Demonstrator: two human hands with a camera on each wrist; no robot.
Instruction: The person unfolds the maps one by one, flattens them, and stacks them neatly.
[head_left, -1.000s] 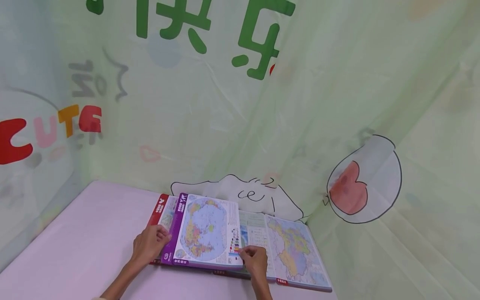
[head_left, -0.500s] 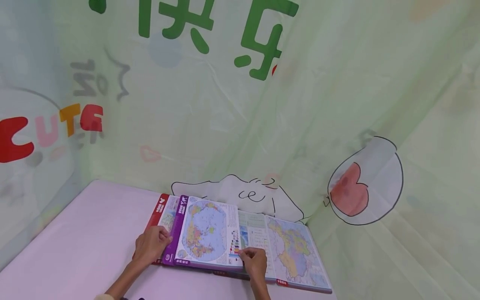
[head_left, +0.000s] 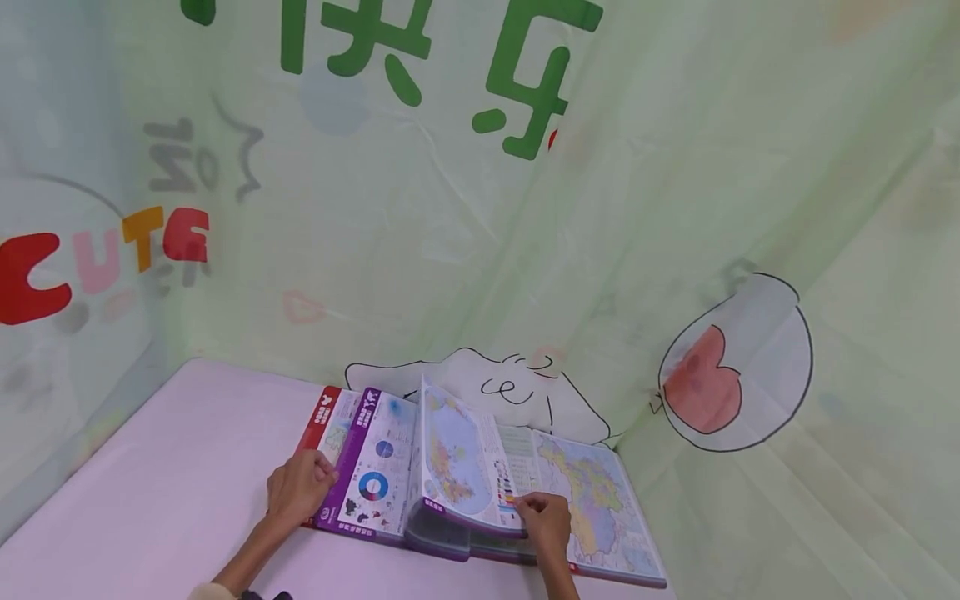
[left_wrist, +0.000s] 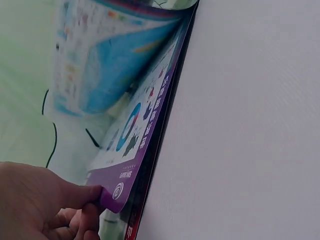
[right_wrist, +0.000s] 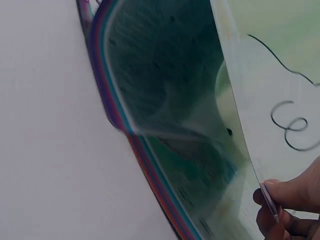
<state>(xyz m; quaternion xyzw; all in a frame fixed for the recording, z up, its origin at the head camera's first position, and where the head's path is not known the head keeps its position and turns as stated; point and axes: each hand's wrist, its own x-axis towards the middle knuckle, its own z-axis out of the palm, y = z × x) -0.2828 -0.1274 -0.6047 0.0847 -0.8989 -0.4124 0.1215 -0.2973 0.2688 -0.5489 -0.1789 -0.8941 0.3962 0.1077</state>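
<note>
A folding world map [head_left: 377, 475] with a purple left border lies partly unfolded on top of a red-bordered China map [head_left: 588, 496]. My left hand [head_left: 298, 490] is at the world map's left border; in the left wrist view, thumb and fingers pinch its purple corner [left_wrist: 114, 196]. With my right hand [head_left: 547, 525] I pinch the right edge of the raised panel [head_left: 459, 454], which carries the world picture. That panel stands lifted and bowed, baring charts beneath. In the right wrist view, the right hand [right_wrist: 292, 200] holds the thin sheet edge, with a curved fold beside it.
The pale table [head_left: 217, 450] extends to the left and in front of the maps. A light green curtain [head_left: 360, 242] with printed letters and drawings hangs right behind them and along the right side.
My right hand has moved right, drawing the top panel up and across. A left panel with charts has come into view. The left hand stays at the purple border.
</note>
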